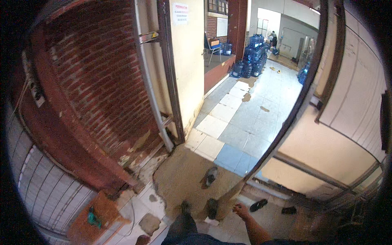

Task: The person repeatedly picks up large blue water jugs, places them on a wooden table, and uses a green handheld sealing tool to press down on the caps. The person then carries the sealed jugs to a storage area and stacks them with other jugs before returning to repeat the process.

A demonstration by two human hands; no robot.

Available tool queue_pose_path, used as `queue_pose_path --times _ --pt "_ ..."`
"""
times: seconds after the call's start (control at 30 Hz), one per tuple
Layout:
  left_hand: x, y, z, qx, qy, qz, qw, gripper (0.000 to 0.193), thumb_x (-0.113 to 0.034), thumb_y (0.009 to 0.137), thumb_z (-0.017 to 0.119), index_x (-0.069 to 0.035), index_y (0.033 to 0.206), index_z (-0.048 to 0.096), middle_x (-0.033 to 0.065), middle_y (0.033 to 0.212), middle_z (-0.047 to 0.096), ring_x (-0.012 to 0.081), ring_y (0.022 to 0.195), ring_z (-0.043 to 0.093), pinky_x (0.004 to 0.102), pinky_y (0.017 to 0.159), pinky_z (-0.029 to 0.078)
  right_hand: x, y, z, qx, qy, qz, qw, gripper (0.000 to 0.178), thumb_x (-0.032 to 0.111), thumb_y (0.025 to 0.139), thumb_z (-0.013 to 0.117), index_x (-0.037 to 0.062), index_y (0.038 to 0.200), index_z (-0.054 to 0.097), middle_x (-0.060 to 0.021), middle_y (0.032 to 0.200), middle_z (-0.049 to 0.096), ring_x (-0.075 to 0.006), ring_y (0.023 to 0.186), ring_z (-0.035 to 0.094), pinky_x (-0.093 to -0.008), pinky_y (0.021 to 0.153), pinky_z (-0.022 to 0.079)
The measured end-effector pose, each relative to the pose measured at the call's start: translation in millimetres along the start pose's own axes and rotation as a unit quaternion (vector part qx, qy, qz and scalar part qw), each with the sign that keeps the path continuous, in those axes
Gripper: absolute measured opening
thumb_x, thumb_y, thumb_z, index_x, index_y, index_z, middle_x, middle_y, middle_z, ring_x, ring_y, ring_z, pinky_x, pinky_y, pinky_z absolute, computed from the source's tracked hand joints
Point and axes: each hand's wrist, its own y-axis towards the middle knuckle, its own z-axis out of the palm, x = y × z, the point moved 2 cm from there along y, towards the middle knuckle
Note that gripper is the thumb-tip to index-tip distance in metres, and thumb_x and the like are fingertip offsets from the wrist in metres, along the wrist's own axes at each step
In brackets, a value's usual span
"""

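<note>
My right hand hangs over the floor at the lower middle, its fingers loosely bent and apart, with nothing seen in it. Of my left hand, only a small dark part shows at the bottom edge; its fingers cannot be made out. My dark-clad leg and dark shoes stand on a brown concrete patch before an open doorway. A grey and dark shoe lies ahead of my feet. Nearest to my right hand is a dark sandal, with another dark piece of footwear beyond it.
Blue water jugs are stacked along the left inside the tiled room, near a chair. A person stands far back. At lower left, a green tool lies on an orange-brown box. Door frames flank the opening.
</note>
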Motion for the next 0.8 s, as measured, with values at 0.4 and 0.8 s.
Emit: queue_pose_path --times 0.4,0.8 --pt "-470.2 493.7 -9.7 0.193 0.342 0.078 0.916 0.054 -0.037 0.085 0.066 0.003 0.121 0.059 0.0171 0.113 0.065 0.0289 0.099 0.062 0.0413 0.084 0.05 71.9 83.6 -67.4 -0.044 -0.053 0.3 0.951 0.038 0.033 0.091 0.063 -0.0017 0.105 0.064 -0.0116 0.08 0.07 -0.0214 0.074 0.066 -0.0369 0.069 0.053" --pt "-1159.6 673.3 108.3 0.121 0.212 0.354 0.903 0.04 -0.039 0.089 0.065 -0.01 0.116 0.064 0.0116 0.107 0.069 0.025 0.101 0.064 0.036 0.089 0.05 174.7 258.0 -138.8 -0.162 0.167 0.479 0.847 0.039 0.032 0.088 0.064 -0.004 0.105 0.063 -0.0134 0.083 0.07 -0.0251 0.074 0.066 -0.0391 0.07 0.053"
